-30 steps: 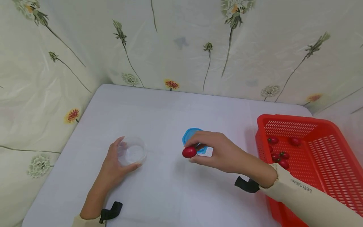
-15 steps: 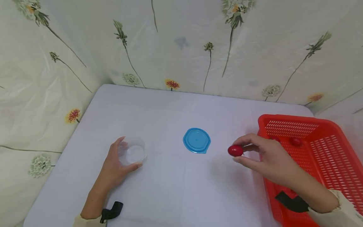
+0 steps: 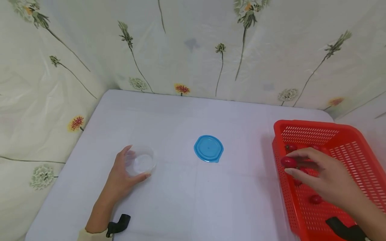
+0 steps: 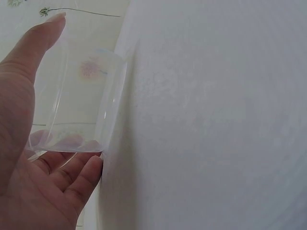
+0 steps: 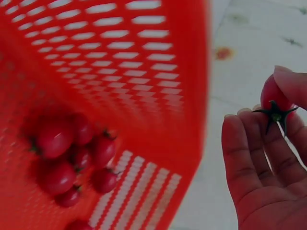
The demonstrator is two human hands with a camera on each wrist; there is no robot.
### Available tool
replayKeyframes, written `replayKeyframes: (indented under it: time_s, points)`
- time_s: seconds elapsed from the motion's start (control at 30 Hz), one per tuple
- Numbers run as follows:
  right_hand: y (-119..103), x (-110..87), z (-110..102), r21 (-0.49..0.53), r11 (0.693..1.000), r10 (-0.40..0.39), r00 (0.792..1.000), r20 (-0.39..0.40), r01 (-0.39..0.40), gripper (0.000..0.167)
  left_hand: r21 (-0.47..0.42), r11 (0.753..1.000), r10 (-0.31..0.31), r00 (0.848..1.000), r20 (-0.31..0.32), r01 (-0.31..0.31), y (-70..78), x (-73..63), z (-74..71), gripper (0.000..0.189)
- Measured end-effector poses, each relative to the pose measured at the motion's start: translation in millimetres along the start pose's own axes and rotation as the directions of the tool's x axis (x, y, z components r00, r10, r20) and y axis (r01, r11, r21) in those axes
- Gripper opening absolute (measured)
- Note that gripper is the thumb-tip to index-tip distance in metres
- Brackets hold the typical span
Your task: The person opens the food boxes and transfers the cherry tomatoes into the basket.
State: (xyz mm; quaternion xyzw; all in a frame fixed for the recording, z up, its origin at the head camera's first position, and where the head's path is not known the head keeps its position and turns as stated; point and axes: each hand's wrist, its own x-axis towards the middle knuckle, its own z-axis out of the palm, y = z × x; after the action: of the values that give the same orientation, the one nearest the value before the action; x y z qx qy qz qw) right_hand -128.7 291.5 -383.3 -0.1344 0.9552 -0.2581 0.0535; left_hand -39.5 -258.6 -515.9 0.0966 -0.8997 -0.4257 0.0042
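Note:
My left hand (image 3: 120, 177) grips a clear plastic tub (image 3: 144, 164) standing on the white table, left of the middle. Thumb and fingers lie on opposite sides of the tub (image 4: 76, 105) in the left wrist view, and nothing shows inside it. A red cherry tomato (image 3: 288, 162) is pinched between the thumb and fingertips of my right hand (image 3: 330, 179), over the left side of the red basket (image 3: 286, 201). In the right wrist view, the green calyx of this tomato (image 5: 273, 93) faces the camera. More cherry tomatoes (image 5: 55, 136) lie on the basket floor.
A blue lid (image 3: 208, 148) lies flat on the table (image 3: 169, 117) between my hands. The slotted basket has high walls and fills the right side. A flower-printed sheet (image 3: 193, 47) hangs behind the table's far edge.
My right hand has carried the cherry tomato rightward, from over the blue lid to over the basket, uncovering the lid. My left hand and the tub have stayed in place.

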Motion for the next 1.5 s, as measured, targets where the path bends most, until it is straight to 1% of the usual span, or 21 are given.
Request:
replayKeyframes:
  time_s: [0.13,0.33,0.47,0.57,0.7,0.93,1.03,1.13,1.2,1.33,1.5]
  points:
    - [26.7,-5.1,2.0,-0.027,0.996,0.079,0.997,-0.01,-0.079,0.063,0.006,1.0,0.0,1.0,0.002,0.0,1.9,-0.8,-1.4,0.119]
    - [59.6,-3.1,3.5,-0.115,0.985,0.13,0.992,0.006,-0.128,0.061,0.006,1.0,-0.01,1.0,0.009,0.01,2.7,-1.3,-2.5,0.119]
    - [75.6,0.9,3.8,-0.152,0.976,0.171,0.982,0.075,-0.158,0.059,0.007,1.0,-0.019,1.0,0.015,0.019,2.9,-1.6,-2.3,0.119]
    - [85.0,5.1,5.6,-0.165,0.978,0.153,0.98,0.129,-0.131,0.057,0.009,1.0,-0.019,1.0,0.013,0.019,2.9,-1.9,-2.0,0.119]
    - [91.3,10.5,10.2,-0.169,0.982,0.116,0.979,0.168,-0.087,0.053,0.01,1.0,-0.018,1.0,0.01,0.017,2.9,-2.2,-1.7,0.119]
    - [95.2,18.5,14.2,-0.196,0.977,0.124,0.975,0.185,-0.087,0.054,0.009,1.0,-0.03,0.999,0.013,0.03,3.0,-2.0,-1.2,0.119]
    - [97.2,21.8,15.0,-0.215,0.973,0.127,0.967,0.219,-0.079,0.051,0.007,1.0,-0.028,1.0,0.012,0.028,3.2,-2.2,-0.7,0.119]
    - [99.2,23.7,15.9,-0.226,0.97,0.152,0.955,0.256,-0.094,0.051,0.0,1.0,-0.019,1.0,0.012,0.019,3.0,-1.9,-0.3,0.119]
    - [100.8,24.5,16.7,-0.231,0.968,0.156,0.951,0.266,-0.094,0.051,-0.005,1.0,-0.014,1.0,0.01,0.015,3.0,-1.7,-0.2,0.119]
    - [101.9,23.6,17.3,-0.225,0.971,0.143,0.956,0.257,-0.085,0.054,0.003,1.0,-0.017,1.0,0.011,0.017,3.5,-1.6,-0.8,0.119]
    - [95.2,19.3,13.7,-0.223,0.971,0.134,0.971,0.2,-0.088,0.061,0.012,1.0,-0.029,0.999,0.016,0.028,4.4,-2.3,-1.7,0.121]
